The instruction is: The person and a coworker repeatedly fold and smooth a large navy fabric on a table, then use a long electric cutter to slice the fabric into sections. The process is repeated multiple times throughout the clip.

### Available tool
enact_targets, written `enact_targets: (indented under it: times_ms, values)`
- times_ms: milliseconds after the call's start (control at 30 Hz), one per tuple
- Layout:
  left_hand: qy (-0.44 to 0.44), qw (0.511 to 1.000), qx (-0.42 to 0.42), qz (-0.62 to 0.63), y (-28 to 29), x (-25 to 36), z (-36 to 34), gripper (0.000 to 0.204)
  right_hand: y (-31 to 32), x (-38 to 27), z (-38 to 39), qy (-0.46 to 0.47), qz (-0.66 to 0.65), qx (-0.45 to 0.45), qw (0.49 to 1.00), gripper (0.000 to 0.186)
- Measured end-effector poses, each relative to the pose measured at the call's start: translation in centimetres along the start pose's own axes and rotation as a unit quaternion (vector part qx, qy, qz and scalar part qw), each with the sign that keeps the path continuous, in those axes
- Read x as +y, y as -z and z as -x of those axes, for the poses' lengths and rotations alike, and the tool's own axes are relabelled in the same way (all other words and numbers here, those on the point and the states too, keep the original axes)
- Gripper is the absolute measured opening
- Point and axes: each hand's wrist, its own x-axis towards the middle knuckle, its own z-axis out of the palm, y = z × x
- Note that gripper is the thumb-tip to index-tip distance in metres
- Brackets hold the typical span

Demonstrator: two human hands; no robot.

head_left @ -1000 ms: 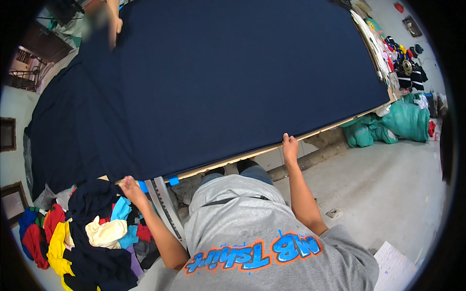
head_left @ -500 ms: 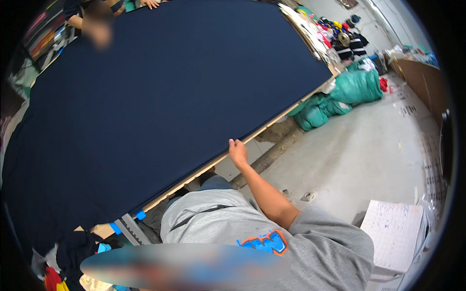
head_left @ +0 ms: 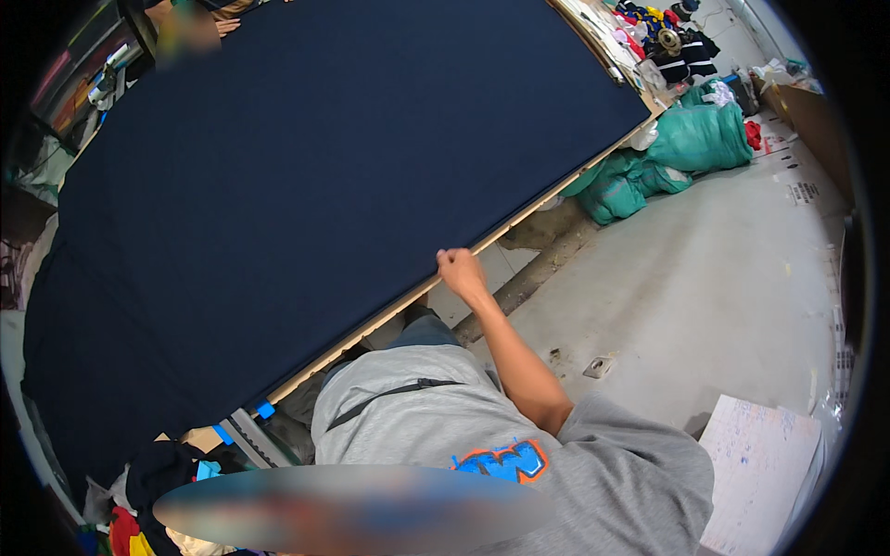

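One wooden edge of the table (head_left: 371,324) slants from 8 to 2 o'clock; open floor (head_left: 705,278) spreads at 3. Two blue pieces (head_left: 266,409) sit at 8. One right hand (head_left: 462,271) curls its fingers at the cloth's near edge; whether they pinch it I cannot tell. The left hand's grip is out of sight. One navy cloth (head_left: 306,157) lies atop the table, mostly smooth, faintly creased toward 9.
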Motion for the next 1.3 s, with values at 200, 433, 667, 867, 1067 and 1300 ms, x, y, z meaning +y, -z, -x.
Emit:
enact_targets:
  times_ms: [200,433,667,867,1067,1300]
  values:
    - [0.350,0.928,-0.013,-0.129,0.4,-5.6,2.4,0.008,3.4,0.5,-12.7,0.246,0.015,0.296,0.923,0.045]
    - [0.551,0.616,-0.459,-0.325,-3.9,-17.1,10.4,0.044,1.5,1.0,-21.2,0.265,0.097,0.251,0.926,0.063]
    - [0.432,0.556,-0.652,-0.283,-7.5,-24.7,16.2,0.041,4.7,8.4,-15.4,0.213,0.124,0.190,0.950,0.066]
    - [0.387,0.533,-0.712,-0.243,-10.0,-29.6,17.8,0.035,8.0,18.3,-13.2,-0.082,-0.101,0.190,0.973,0.071]
    - [0.574,0.509,-0.548,-0.334,4.6,-33.3,21.1,0.032,13.0,20.0,-19.8,-0.098,-0.053,0.334,0.936,0.066]
    - [0.393,0.337,-0.385,-0.764,28.2,-25.6,26.0,0.052,12.9,10.5,-29.4,0.131,0.080,0.291,0.944,0.065]
